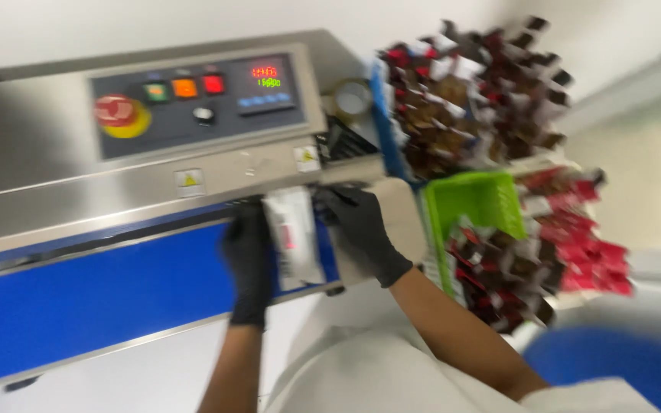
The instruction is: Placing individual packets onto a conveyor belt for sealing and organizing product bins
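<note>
I see the steel sealing machine's control panel (196,99) above its blue conveyor belt (78,298). My gloved left hand (248,256) and gloved right hand (359,229) both grasp a white sachet (294,237) lying on the belt's end between them. Further right, a green basket (472,203) sits among heaped red and brown sachets (483,84).

Black gloves on both, the left hand (248,260) and the right hand (361,229), snug to the wrist. Forearms bare above them. A white garment covers the body below.
</note>
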